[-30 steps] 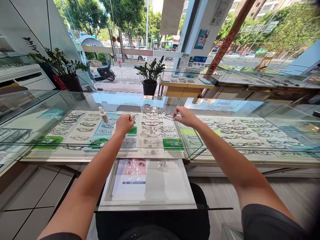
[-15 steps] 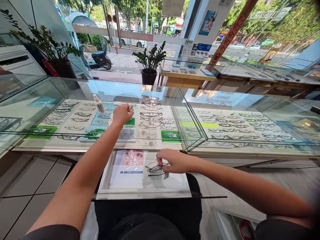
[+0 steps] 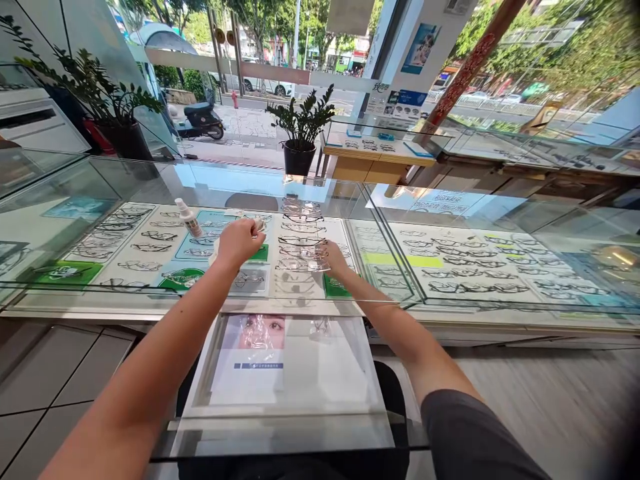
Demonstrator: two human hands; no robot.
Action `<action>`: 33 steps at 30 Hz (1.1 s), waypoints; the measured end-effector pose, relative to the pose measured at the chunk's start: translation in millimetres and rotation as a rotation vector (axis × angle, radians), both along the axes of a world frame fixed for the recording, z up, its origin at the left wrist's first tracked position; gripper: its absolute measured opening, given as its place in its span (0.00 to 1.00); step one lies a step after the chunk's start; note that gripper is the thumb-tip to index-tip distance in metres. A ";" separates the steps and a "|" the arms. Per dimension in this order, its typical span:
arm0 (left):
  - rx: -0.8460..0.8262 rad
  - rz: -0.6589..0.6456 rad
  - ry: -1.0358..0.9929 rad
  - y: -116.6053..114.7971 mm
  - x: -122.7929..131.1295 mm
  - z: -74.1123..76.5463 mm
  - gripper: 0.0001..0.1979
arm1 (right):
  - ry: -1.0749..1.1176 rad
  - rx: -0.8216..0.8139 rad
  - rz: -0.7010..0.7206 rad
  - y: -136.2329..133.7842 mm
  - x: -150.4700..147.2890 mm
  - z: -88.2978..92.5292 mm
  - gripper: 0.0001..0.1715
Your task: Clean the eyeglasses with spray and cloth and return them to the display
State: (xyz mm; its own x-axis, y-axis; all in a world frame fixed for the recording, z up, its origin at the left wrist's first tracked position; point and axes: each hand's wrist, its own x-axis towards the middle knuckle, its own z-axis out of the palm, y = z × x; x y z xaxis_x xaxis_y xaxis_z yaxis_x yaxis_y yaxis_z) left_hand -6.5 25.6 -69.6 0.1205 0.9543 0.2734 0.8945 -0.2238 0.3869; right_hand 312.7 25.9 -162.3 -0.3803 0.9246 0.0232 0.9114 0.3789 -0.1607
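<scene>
My left hand (image 3: pixel 239 241) is closed in a fist over the glass counter, with bits of a pale cloth showing at its edges. Just left of it a white spray bottle (image 3: pixel 188 218) stands on the counter. My right hand (image 3: pixel 334 259) reaches to the column of eyeglasses in the middle, its fingers closed on the side of a pair of eyeglasses (image 3: pixel 303 261) at the near end. The fingertips are partly hidden. Other eyeglasses (image 3: pixel 301 219) lie in a row behind that pair.
Below the counter edge a pulled-out drawer (image 3: pixel 325 390) holds a printed sheet with a face (image 3: pixel 260 360). Inside the glass showcase (image 3: pixel 320 308) lie many spectacle frames and green cards. A potted plant (image 3: pixel 300 159) stands beyond the counter, before the window.
My right hand has carried the eyeglasses from over the drawer, forward and up to the counter's middle column. My left fist stays closed, slightly lower in view.
</scene>
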 end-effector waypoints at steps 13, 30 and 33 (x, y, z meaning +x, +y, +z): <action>-0.023 0.040 -0.022 -4.9 -1.0 -1.0 0.15 | -0.021 0.101 -0.400 128.1 78.4 -36.8 0.09; -0.062 0.054 -0.057 -8.5 -3.6 4.7 0.13 | -0.130 0.004 -0.355 157.0 93.5 -71.1 0.13; -0.059 0.054 -0.057 -8.2 -4.2 4.0 0.13 | -0.139 -0.023 -0.349 157.8 94.7 -69.1 0.14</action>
